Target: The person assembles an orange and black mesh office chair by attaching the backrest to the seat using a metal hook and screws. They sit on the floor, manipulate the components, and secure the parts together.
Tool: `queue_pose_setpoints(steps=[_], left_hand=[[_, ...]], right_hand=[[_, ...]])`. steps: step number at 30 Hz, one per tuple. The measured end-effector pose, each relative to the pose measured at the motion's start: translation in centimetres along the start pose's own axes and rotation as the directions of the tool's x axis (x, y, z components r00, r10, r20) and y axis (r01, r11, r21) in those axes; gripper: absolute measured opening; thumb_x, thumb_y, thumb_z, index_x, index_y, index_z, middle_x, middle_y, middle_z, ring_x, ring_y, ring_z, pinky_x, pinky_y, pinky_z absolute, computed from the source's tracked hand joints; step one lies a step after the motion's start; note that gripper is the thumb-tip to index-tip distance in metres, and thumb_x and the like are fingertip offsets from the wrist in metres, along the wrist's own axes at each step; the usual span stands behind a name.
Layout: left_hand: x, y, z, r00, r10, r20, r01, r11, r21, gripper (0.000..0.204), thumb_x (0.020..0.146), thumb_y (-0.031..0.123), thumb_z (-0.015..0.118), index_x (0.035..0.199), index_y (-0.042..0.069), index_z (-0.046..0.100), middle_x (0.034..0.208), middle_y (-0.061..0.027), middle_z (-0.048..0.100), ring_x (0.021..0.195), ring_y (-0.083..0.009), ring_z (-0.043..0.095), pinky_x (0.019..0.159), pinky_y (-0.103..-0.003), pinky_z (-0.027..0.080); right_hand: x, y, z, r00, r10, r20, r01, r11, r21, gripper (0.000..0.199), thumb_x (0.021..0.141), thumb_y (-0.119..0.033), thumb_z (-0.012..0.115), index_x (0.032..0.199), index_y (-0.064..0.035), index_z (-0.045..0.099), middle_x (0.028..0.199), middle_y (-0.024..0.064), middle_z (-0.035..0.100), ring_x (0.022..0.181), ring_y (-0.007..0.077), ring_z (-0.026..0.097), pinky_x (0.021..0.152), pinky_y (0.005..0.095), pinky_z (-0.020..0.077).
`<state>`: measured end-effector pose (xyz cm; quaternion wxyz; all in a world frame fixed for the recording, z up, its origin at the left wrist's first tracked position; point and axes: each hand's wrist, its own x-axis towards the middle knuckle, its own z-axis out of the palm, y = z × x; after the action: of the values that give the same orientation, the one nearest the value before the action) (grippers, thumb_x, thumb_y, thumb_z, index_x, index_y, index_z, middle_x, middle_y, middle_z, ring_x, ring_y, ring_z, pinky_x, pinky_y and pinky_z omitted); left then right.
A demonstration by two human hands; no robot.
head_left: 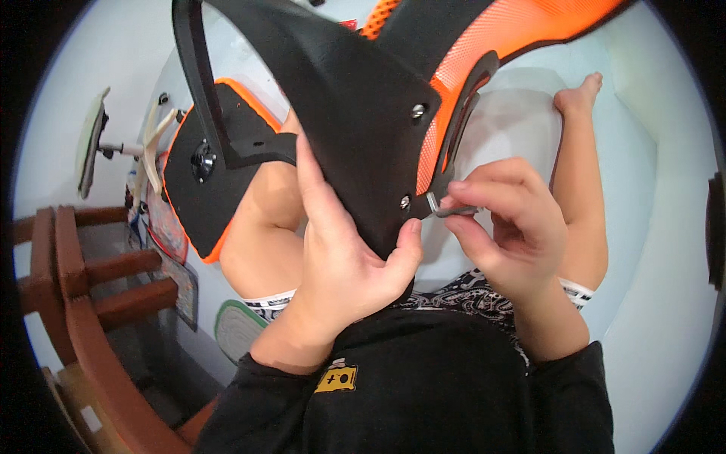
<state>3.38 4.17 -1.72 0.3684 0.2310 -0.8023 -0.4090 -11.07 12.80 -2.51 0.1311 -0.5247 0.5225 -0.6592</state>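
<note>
Sitting far left, a wooden chair frame (72,280) fills the edge, and above it a pale swivel chair base (147,147) lies tipped on the white floor (658,250). Next comes the black-and-orange seat panel (208,178), and rising over the lap the big black plastic bracket (355,113), held up close to the camera. Left hand (340,257) is wrapped around that bracket's lower tip, thumb pressed to its edge, fingers flat up the face. Orange mesh (499,34) runs behind. Right hand (510,219) pinches a small metal hex key (446,207), its end at the lower bolt (405,201). A bare leg (578,159) stretches out beyond.
</note>
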Motion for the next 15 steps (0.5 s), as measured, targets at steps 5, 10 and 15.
queue_pose_setpoints(steps=[5,10,15], left_hand=[[0.6,-0.2,-0.1,0.996,0.086,-0.001,-0.086,0.993,0.08,0.102,0.065,0.004,0.069,0.137,-0.012,-0.001,0.126,-0.0337,0.039,0.112,-0.0415,0.05,0.09,-0.039,0.043],[0.4,1.0,-0.8,0.997,-0.071,0.025,0.064,0.976,0.209,0.105,0.064,0.004,0.069,0.14,-0.007,-0.003,0.133,-0.0285,0.035,0.12,-0.0347,0.045,0.097,-0.037,0.039],[0.3,0.7,-0.7,0.997,-0.071,0.015,0.068,0.987,0.147,0.106,0.064,0.009,0.074,0.137,-0.011,-0.001,0.128,-0.0342,0.037,0.11,-0.0431,0.05,0.09,-0.041,0.043]], right_hand=[[0.4,-1.4,0.2,0.979,-0.126,0.159,0.156,0.969,-0.19,0.042,0.065,0.011,0.067,0.104,-0.0016,0.066,0.084,0.0093,0.06,0.068,0.0168,0.06,0.058,0.0254,0.0484],[0.5,-1.7,0.7,0.941,-0.208,0.268,0.285,0.913,-0.29,0.048,0.058,0.012,0.065,0.104,0.0002,0.066,0.083,0.0096,0.058,0.071,0.0201,0.059,0.061,0.0272,0.0481],[0.9,-2.3,1.2,0.955,-0.174,0.241,0.273,0.832,-0.483,0.036,0.06,0.007,0.068,0.094,-0.0034,0.068,0.082,0.0109,0.059,0.094,0.0338,0.055,0.085,0.0433,0.0389]])
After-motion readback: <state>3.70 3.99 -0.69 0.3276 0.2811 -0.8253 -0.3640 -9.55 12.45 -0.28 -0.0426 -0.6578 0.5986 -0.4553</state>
